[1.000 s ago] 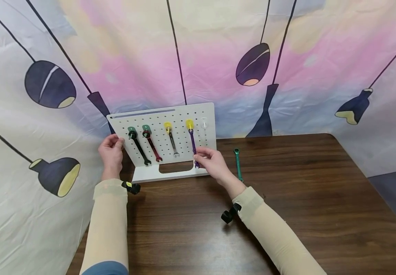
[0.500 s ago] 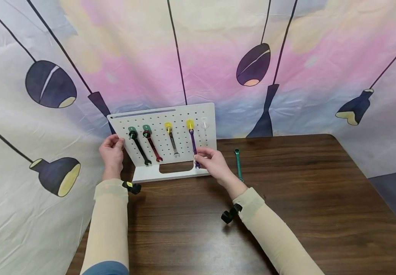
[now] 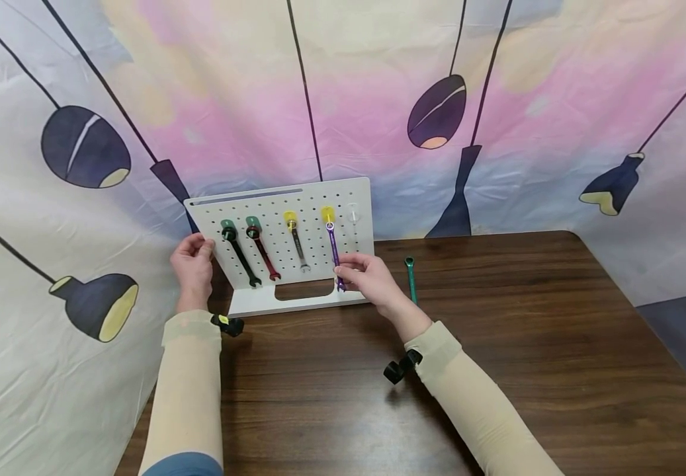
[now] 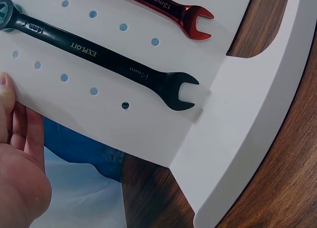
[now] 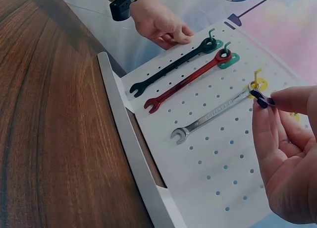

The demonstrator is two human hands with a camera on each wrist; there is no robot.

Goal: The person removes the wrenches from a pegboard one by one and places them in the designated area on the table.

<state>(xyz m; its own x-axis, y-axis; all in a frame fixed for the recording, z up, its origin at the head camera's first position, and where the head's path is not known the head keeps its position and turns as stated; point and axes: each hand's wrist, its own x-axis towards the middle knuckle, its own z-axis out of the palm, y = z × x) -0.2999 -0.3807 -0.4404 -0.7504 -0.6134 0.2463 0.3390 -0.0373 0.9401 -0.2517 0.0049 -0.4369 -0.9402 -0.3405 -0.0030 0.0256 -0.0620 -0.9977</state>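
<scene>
A white pegboard stand [image 3: 253,305] stands on the table. At its left edge my left hand [image 3: 192,268] pinches the board, thumb in front and fingers behind. My right hand [image 3: 372,281] pinches the lower end of a purple combination wrench [image 3: 333,244]. The ring end of that wrench is at the right yellow hook [image 3: 327,213]; whether it hangs on the hook I cannot tell. A dark wrench [image 4: 89,49] and a red wrench [image 5: 185,83] hang from green hooks. From the left yellow hook hangs a silver wrench [image 5: 213,113].
Right of the board, a green wrench [image 3: 411,277] lies on the brown wooden table [image 3: 497,297], partly behind my right wrist. A clear or white hook [image 3: 354,212] is at the board's upper right. A cloth backdrop [image 3: 247,86] with printed lamps hangs behind.
The purple wrench's ring end has shifted slightly down and toward me at the yellow hook, along with a small move of my right hand. My left hand keeps its place.
</scene>
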